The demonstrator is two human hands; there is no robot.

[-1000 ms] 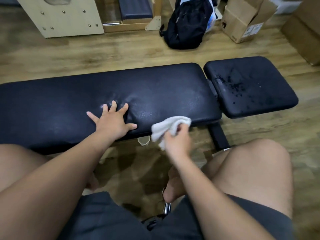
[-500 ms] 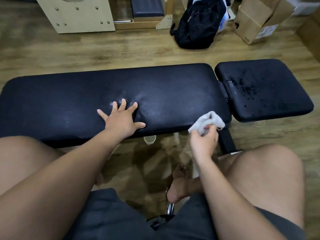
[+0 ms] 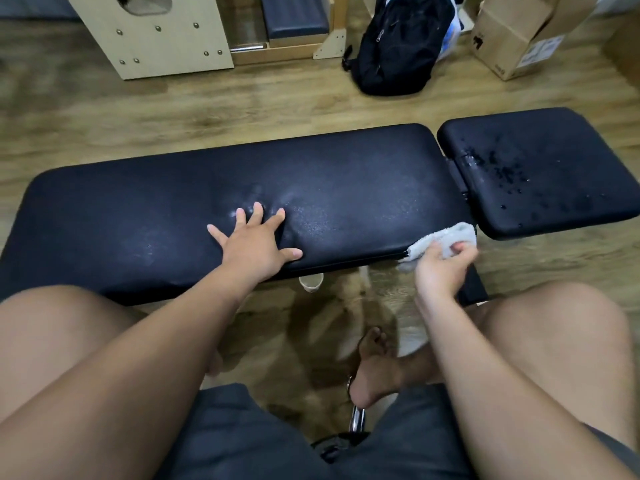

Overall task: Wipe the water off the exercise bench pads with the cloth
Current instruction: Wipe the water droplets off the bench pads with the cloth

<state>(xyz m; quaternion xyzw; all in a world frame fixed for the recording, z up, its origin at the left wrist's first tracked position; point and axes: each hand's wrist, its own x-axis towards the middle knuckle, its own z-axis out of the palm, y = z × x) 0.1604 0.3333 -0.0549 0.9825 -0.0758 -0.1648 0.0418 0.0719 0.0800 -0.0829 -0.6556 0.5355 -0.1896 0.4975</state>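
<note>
A long black bench pad [image 3: 346, 181] lies across the view, with a smaller black seat pad [image 3: 561, 161] to its right. Water drops speckle the seat pad's left part [image 3: 498, 168]. My left hand [image 3: 258, 242] presses flat on the long pad near its front edge, fingers spread. My right hand [image 3: 441, 268] grips a bunched white cloth [image 3: 441, 239] at the long pad's front right corner, just left of the seat pad's near corner.
A black backpack [image 3: 398, 46] and a cardboard box [image 3: 519, 39] sit on the wooden floor behind the bench. A pale wooden frame [image 3: 156, 36] stands at the back left. A paper cup [image 3: 311, 282] shows under the bench. My knees and a bare foot [image 3: 372, 368] fill the foreground.
My right hand has carried the cloth rightward along the long pad's front edge to its right corner. My left hand has stayed pressed in the same spot.
</note>
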